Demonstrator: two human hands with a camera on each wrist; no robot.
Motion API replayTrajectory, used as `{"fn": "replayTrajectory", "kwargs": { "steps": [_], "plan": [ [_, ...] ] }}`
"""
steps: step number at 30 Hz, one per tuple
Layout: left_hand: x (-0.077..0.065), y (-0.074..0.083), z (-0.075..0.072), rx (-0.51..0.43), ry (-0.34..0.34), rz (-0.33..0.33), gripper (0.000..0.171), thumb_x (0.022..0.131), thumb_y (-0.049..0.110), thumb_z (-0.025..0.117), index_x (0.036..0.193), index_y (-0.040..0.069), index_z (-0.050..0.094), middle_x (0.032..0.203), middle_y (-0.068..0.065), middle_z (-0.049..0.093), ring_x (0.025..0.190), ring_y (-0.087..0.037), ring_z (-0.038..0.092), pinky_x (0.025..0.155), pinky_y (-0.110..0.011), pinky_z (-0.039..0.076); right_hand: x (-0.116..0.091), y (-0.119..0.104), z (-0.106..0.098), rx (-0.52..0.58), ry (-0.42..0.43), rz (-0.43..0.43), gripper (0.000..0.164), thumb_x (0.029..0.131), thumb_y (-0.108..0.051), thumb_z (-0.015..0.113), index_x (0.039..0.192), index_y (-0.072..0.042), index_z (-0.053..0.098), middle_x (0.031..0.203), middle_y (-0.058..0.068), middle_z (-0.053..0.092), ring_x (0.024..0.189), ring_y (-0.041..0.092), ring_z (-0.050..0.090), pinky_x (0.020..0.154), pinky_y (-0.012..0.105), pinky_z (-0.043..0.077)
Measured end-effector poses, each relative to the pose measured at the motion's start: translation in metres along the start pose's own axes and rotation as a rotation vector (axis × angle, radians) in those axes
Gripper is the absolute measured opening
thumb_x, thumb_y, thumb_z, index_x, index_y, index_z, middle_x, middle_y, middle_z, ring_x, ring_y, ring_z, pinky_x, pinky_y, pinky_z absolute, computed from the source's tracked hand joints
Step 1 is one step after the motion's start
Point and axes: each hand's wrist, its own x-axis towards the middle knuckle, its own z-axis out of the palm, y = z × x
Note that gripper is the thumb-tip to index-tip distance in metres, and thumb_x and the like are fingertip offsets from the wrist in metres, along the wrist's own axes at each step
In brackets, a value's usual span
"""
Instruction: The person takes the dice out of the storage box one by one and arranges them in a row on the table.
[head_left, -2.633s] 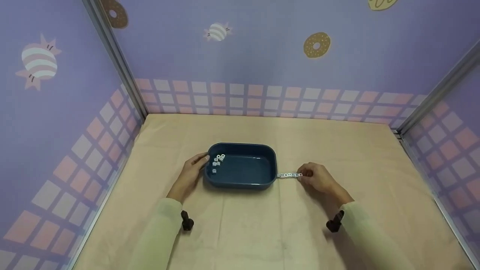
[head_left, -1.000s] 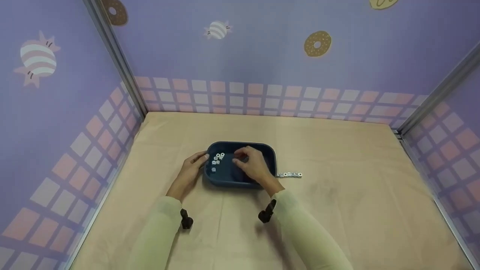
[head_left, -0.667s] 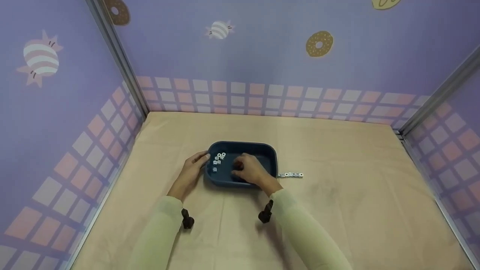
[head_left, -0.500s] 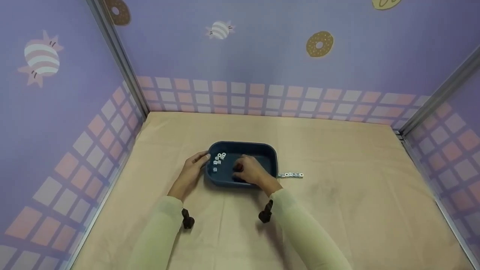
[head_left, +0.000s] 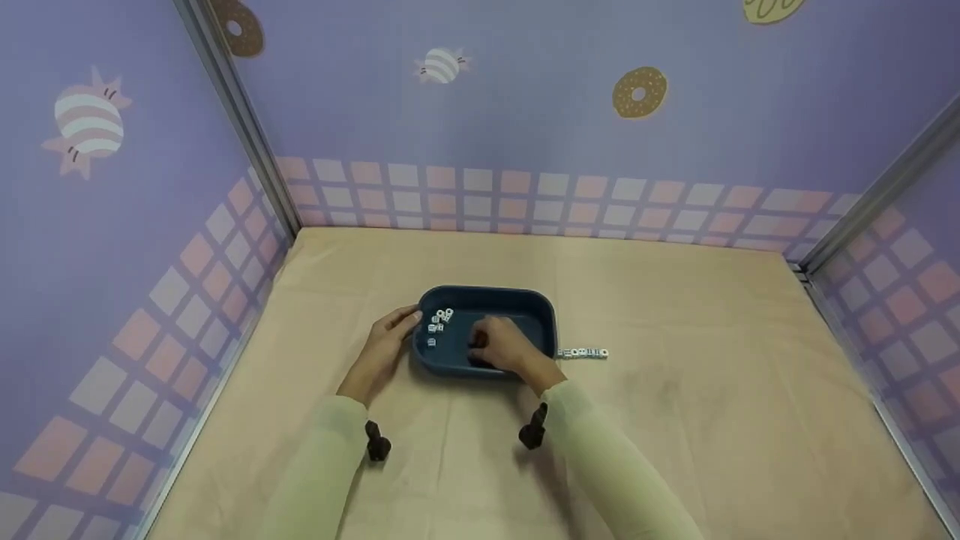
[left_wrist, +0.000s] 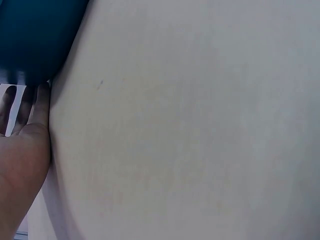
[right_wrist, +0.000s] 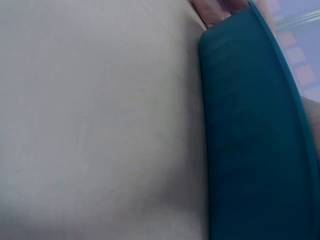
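Note:
A dark blue rectangular dish (head_left: 506, 370) with rounded corners stands on the cloth. My left hand (head_left: 380, 351) holds its left end, thumb at the rim; the left wrist view shows the fingers (left_wrist: 41, 102) against the outer wall. Inside the dish, several small white cubes (head_left: 432, 328) with dark marks lie loosely by the left end. My right hand (head_left: 504, 345) reaches over the near rim into the middle of the dish, fingers bent downward. I cannot tell whether its fingertips hold anything. Right of the dish, a straight row of similar white cubes (head_left: 583, 352) extends from the wall.
A pale cloth (head_left: 697, 420) covers the table. Patterned purple panels (head_left: 525, 90) enclose the back and both sides, with metal posts (head_left: 247, 127) at the corners. Small dark devices (head_left: 532, 427) sit at both wrists.
My right hand has left the right end of the cube row, moved left into the dish and lowered, its fingers bending more. My left hand keeps its place at the dish.

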Motion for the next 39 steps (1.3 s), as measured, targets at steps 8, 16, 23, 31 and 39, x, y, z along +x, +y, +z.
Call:
{"fn": "replayTrajectory", "kwargs": {
  "steps": [8, 16, 23, 31, 39],
  "plan": [
    [0.001, 0.0, 0.001, 0.056, 0.029, -0.003, 0.049, 0.108, 0.033, 0.064, 0.15, 0.008, 0.057, 0.155, -0.01, 0.055, 0.145, -0.026, 0.05, 0.121, -0.036, 0.041, 0.001, 0.001, 0.0, -0.003, 0.004, -0.005, 0.015, 0.093, -0.015, 0.084, 0.103, -0.006, 0.076, 0.1, 0.006, 0.07, 0.092, 0.02, 0.065, 0.086, 0.041, 0.059],
    [0.003, -0.001, 0.001, 0.058, 0.033, 0.007, 0.05, 0.108, 0.032, 0.064, 0.15, 0.005, 0.057, 0.154, -0.012, 0.055, 0.145, -0.026, 0.05, 0.122, -0.038, 0.04, 0.001, 0.001, -0.001, -0.002, -0.015, 0.003, 0.014, 0.092, -0.014, 0.084, 0.1, -0.008, 0.076, 0.098, 0.003, 0.069, 0.09, 0.018, 0.063, 0.084, 0.039, 0.058],
    [0.003, -0.001, 0.001, 0.034, 0.011, 0.009, 0.05, 0.108, 0.032, 0.065, 0.149, 0.006, 0.057, 0.153, -0.011, 0.055, 0.142, -0.025, 0.051, 0.12, -0.037, 0.041, 0.003, -0.001, -0.003, 0.024, -0.068, 0.015, 0.012, 0.091, -0.016, 0.086, 0.094, -0.009, 0.076, 0.09, -0.001, 0.069, 0.082, 0.014, 0.061, 0.078, 0.033, 0.056],
    [0.002, -0.002, 0.001, 0.009, 0.011, 0.01, 0.051, 0.107, 0.032, 0.067, 0.149, 0.006, 0.058, 0.153, -0.012, 0.055, 0.142, -0.026, 0.052, 0.119, -0.038, 0.042, 0.012, -0.013, -0.002, 0.114, -0.043, 0.003, 0.01, 0.093, -0.014, 0.084, 0.1, -0.01, 0.078, 0.092, -0.003, 0.071, 0.084, 0.012, 0.064, 0.078, 0.032, 0.057],
    [0.003, -0.001, -0.001, 0.023, 0.002, 0.02, 0.048, 0.108, 0.03, 0.064, 0.149, 0.005, 0.059, 0.154, -0.012, 0.055, 0.142, -0.025, 0.052, 0.121, -0.039, 0.041, 0.03, -0.041, 0.009, 0.17, 0.064, -0.004, 0.016, 0.096, -0.01, 0.08, 0.11, -0.004, 0.077, 0.099, 0.002, 0.074, 0.089, 0.013, 0.067, 0.084, 0.032, 0.06]
  ]
}}
